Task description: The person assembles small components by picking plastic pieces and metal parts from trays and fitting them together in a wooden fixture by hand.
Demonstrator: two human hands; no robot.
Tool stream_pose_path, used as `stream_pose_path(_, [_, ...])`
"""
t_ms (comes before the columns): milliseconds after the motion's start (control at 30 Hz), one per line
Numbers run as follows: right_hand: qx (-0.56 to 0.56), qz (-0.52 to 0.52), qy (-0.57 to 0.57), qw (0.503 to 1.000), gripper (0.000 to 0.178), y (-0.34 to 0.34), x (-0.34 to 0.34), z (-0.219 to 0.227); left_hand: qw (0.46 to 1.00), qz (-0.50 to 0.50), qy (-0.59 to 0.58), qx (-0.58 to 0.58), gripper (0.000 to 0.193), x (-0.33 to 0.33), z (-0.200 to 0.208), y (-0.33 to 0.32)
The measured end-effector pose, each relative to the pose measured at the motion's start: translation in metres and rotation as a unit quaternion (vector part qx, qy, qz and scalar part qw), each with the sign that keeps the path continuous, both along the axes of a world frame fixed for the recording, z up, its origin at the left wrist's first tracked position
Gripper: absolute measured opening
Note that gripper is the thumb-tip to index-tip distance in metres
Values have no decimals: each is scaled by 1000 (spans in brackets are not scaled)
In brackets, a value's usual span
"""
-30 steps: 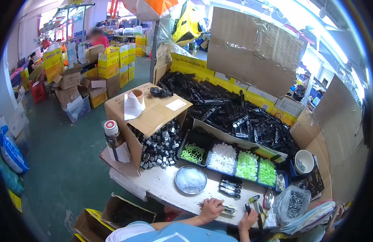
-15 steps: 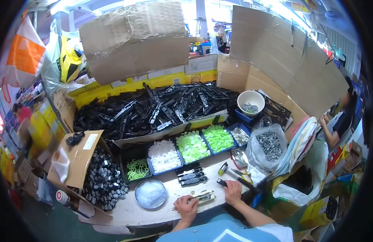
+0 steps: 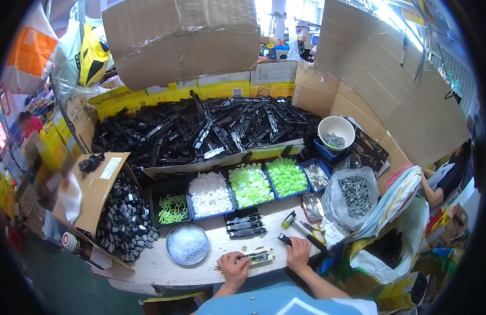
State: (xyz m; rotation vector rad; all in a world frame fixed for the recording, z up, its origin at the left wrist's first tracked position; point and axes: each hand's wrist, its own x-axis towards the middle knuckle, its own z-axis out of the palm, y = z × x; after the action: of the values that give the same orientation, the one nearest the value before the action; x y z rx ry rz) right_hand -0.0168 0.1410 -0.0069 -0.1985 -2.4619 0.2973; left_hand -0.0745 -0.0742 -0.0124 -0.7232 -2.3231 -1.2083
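My left hand is at the front of the workbench, its closed fingers on the near left end of a long dark plastic part. That part lies in a pale block. To the right, my right hand rests by the table edge, fingers closed round a small black block-shaped piece. Just beyond the hands, several long black plastic parts lie side by side. A screwdriver and a hammer-like tool with a black handle lie beyond my right hand.
Blue trays hold white pieces, green discs and green sticks. A round metal dish stands left of my hands. Black parts are heaped behind; a bag of grey pieces sits right. A co-worker's arm shows at far right.
The whole view has shifted a little, so the bench appears slightly lower left and larger. Both hands keep nearly the same places on the bench, with the same pieces in them.
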Motion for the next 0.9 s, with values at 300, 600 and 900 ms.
stream_pose_path(300, [-9,-3,-9,1000,31,2,2,0,1000,-2,-3,3,11,2,2,3])
stream_pose_path(600, [-7,13,-16,1000,32,-4,-17,1,1000,14,-2,-2,11,-10,0,-4])
stream_pose_path(900, [-41,6,16,999,29,-4,11,-14,998,-14,-2,-54,16,5,-16,-6])
